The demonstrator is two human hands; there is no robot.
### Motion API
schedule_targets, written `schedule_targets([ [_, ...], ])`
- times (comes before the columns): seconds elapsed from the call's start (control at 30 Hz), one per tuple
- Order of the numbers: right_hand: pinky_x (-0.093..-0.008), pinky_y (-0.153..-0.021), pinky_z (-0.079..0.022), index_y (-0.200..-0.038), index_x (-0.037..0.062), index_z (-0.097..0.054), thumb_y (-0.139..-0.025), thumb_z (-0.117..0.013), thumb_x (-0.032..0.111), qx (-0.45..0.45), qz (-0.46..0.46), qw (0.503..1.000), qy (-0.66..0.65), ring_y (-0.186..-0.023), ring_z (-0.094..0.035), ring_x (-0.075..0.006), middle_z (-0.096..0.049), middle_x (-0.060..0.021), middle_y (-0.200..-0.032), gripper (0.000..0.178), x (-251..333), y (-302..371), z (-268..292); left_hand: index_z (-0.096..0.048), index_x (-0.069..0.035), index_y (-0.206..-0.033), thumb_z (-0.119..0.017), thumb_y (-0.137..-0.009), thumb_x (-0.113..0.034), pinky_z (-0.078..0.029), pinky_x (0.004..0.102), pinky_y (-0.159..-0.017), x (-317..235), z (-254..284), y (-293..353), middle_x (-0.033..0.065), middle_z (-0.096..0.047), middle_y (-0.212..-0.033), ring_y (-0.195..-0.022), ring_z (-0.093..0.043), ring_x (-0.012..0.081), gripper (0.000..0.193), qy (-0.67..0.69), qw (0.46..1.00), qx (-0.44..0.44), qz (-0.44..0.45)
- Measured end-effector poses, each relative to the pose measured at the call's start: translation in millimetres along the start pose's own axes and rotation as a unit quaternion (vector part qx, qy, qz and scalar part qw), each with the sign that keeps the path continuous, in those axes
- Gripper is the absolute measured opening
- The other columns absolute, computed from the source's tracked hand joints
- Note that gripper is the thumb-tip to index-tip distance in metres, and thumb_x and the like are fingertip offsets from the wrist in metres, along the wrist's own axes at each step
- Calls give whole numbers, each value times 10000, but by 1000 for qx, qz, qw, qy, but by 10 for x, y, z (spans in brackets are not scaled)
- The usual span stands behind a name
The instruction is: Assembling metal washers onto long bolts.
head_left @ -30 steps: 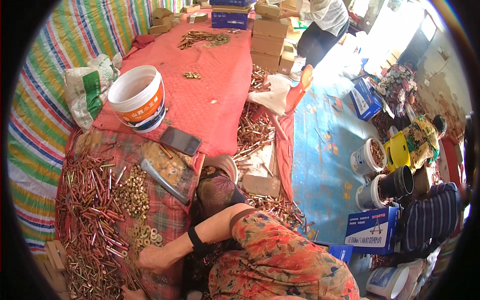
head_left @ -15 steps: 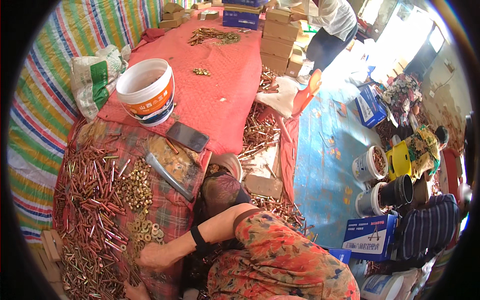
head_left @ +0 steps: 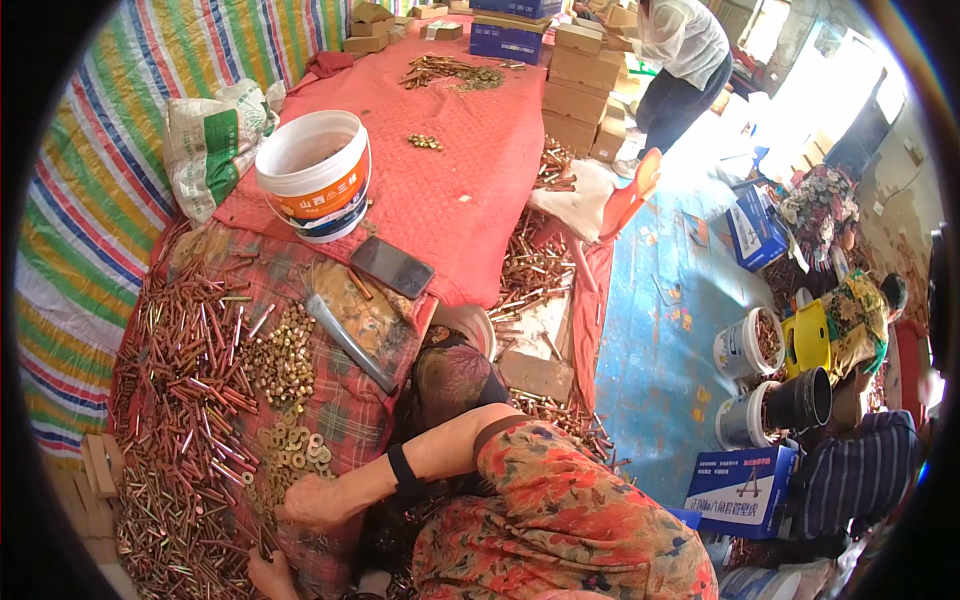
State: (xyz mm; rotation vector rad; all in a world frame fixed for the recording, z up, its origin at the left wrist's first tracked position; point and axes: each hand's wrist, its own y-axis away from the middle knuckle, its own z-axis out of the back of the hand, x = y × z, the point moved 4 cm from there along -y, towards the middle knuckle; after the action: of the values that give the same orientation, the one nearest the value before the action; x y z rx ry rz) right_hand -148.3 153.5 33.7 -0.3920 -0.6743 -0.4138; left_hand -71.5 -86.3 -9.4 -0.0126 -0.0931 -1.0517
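Right hand [head_left: 308,500]: lower left of the frame, black band at the wrist, fingers curled downward just beside the washers; whether they pinch anything cannot be told, the knuckles hiding the tips.

Left hand [head_left: 270,573]: at the lower edge, below the right, fingers at the margin of the bolts; grip too small to tell. The 2 hands work near each other, apparently for shared access to the same small parts.

Slender copper-coloured metal bolts [head_left: 200,400]: broad loose heap, left and lower left, probably spread so that single pieces lift easily.

Small brass-coloured metal nuts [head_left: 280,365]: 1 heap, right of the bolts.

Flat brass-coloured ring washers [head_left: 300,448]: 1 heap below the nuts; the 3 kinds seem kept apart for picking within reach.

Red-and-green plaid cloth [head_left: 352,428]: beneath the heaps, perhaps to check rolling.

Curved grey bar [head_left: 350,345]: right of the nuts, seemingly laid aside.

Black flat phone [head_left: 392,267] and white plastic bucket with orange band [head_left: 318,180]: above, presumably out of the hands' way.
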Motion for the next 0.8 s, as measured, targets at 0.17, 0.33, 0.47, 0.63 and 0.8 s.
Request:
schedule_targets([
  [0.17, -453, -551, -463, -880, -2, -541, -697, -633, 195, 3, 18, 1000, 15, -673, -609, -371, -586, -183, -644, 284, -2, -40, -83, -537, 54, -1157, -754, -686, -150, -473, 424, -774, -136, 298, 200, 227, -611, -1007, -898, -589, 372, 557, 95, 992, 77, 9],
  [0.33, -452, -558, -465, -873, 5, -544, -716, -627, 207, -4, 15, 1000, 22, -673, -609, -370, -588, -179, -646, 270, -35, -34, -124, -556, 55, -1121, -771, -684, -131, -476, 399, -743, 338, -191, 0, 191, -630, -965, -844, -602, 326, 521, 247, 967, 33, -50],
  [0.47, -453, -566, -469, -870, 11, -549, -723, -620, 204, 6, 5, 1000, 22, -674, -611, -368, -591, -180, -649, 253, -50, -30, -152, -594, 58, -1055, -765, -704, -142, -476, 386, -747, 151, 82, 92, 170, -633, -974, -845, -602, 282, 439, 188, 982, -10, 28],
  [0.63, -451, -561, -471, -878, 14, -555, -731, -612, 196, 6, -13, 1000, 19, -673, -612, -368, -593, -179, -649, 241, -54, -12, -144, -614, 37, -1045, -725, -757, -178, -467, 417, -787, 172, 112, -48, 181, -627, -1003, -905, -598, 296, 376, 201, 975, -51, 83],
  [0.8, -451, -556, -472, -885, 13, -558, -739, -602, 185, 4, -5, 1000, 15, -672, -612, -367, -591, -178, -644, 230, -37, -12, -136, -613, 21, -1060, -716, -763, -271, -464, 433, -804, 126, 159, -18, 181, -620, -1032, -946, -591, 314, 429, 107, 989, -64, 78],
])
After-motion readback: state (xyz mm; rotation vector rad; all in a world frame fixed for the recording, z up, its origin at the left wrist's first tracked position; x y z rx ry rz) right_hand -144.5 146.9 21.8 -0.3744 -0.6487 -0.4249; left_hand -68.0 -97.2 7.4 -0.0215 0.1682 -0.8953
